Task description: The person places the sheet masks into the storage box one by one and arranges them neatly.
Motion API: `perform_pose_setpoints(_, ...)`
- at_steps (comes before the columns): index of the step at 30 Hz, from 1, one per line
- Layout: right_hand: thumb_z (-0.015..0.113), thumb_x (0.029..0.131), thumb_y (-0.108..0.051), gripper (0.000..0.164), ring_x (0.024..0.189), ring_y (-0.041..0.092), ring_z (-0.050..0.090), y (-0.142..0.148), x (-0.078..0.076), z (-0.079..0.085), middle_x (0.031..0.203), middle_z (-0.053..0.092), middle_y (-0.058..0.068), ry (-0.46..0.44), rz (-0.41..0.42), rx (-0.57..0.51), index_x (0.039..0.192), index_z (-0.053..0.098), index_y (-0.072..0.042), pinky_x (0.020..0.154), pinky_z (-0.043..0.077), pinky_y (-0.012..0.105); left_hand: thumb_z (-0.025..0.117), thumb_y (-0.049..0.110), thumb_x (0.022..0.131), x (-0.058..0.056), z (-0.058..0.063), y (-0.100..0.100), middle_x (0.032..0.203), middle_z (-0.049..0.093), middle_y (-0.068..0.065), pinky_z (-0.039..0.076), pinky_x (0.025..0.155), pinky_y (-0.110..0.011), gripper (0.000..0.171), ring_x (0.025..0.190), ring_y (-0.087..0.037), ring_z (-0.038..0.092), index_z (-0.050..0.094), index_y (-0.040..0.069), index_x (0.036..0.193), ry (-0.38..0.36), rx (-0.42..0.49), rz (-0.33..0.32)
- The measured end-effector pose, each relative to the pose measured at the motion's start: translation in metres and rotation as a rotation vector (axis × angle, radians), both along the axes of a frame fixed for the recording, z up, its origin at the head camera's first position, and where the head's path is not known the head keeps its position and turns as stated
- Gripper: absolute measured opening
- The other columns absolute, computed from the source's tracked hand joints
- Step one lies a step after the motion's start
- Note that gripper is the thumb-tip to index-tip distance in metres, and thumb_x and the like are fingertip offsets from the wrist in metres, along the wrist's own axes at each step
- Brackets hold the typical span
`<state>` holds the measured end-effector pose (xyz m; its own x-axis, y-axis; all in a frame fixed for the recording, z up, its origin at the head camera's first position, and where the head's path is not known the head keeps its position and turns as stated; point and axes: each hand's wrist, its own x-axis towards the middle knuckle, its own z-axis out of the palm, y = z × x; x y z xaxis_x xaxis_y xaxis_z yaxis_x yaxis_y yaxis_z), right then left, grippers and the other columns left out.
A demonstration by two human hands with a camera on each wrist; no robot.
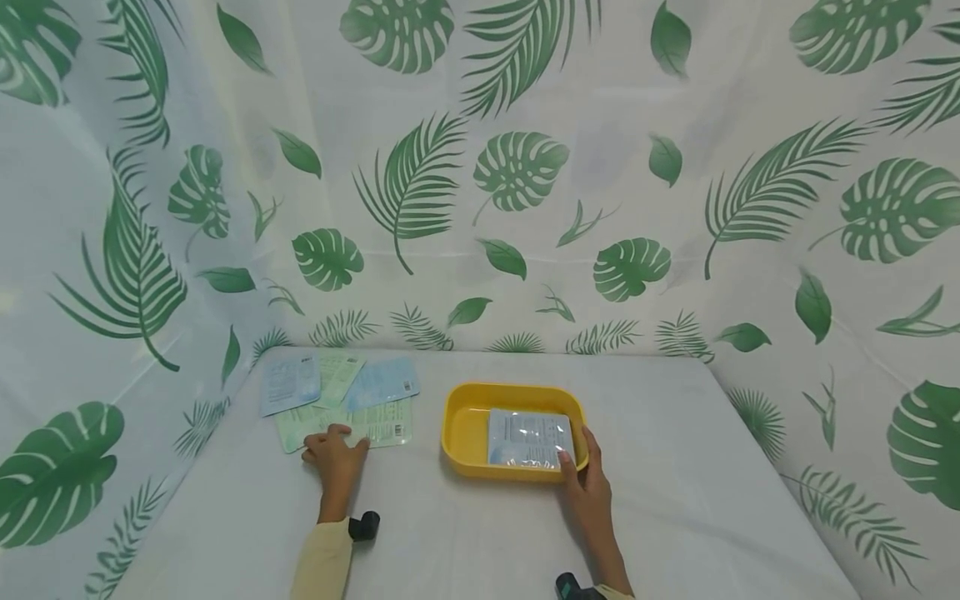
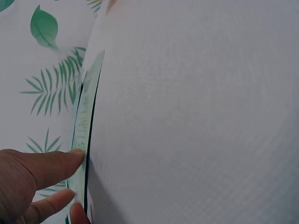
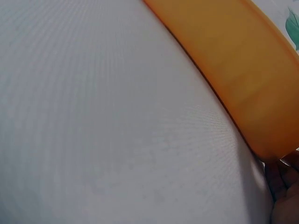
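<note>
One green packet (image 1: 386, 427) lies crosswise left of the tray (image 1: 467, 433), under the left hand (image 1: 335, 460), whose spread fingers touch it; the right hand (image 1: 589, 486) grips the tray's right end.

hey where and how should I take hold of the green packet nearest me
Probably best to pinch the green packet by its near edge, coming from your side: it lies thin and flat, and other packets crowd its far edge.

Fingers (image 2: 51, 203) on pale green packet (image 2: 88, 112)
</note>
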<state>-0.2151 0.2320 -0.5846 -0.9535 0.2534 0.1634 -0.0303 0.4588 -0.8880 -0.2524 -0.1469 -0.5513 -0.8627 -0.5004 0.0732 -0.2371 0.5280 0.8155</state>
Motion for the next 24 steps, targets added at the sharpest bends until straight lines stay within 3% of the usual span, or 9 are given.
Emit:
perform_pose_setpoints(12, 0.052, 0.099, -0.044, 0.063, 0.145, 0.037, 0.030, 0.000, -0.001, -0.001, 0.158, 0.032, 0.013, 0.005, -0.009, 0.013, 0.154, 0.022, -0.035, 0.114, 0.026, 0.057, 0.076, 0.012, 0.082, -0.007, -0.002, -0.011, 0.115, 0.033, -0.037, 0.027, 0.086, -0.055, 0.038, 0.107, -0.048, 0.024, 0.052, -0.006, 0.105, -0.053, -0.117, -0.035)
perform_pose_setpoints(18, 0.052, 0.099, -0.046, 0.064, 0.146, 0.034, 0.029, -0.002, -0.002, 0.000, 0.159, 0.031, 0.010, 0.006, -0.008, 0.005, 0.154, 0.021, -0.037, 0.115, 0.025, 0.055, 0.076, 0.015, 0.083, -0.009, -0.002, -0.019, 0.116, 0.036, -0.037, 0.031, 0.088, -0.056, 0.038, 0.108, -0.050, 0.031, 0.053, -0.004, 0.106, -0.074, -0.125, -0.049)
perform_pose_setpoints(24, 0.052, 0.098, -0.046, 0.064, 0.145, 0.035, 0.031, -0.002, -0.002, -0.001, 0.158, 0.033, 0.011, -0.007, -0.012, 0.006, 0.153, 0.022, -0.037, 0.115, 0.025, 0.056, 0.075, 0.014, 0.083, -0.006, -0.007, -0.025, 0.115, 0.044, -0.033, 0.037, 0.088, -0.057, 0.039, 0.106, -0.051, 0.046, 0.055, -0.003, 0.112, -0.058, -0.068, -0.040)
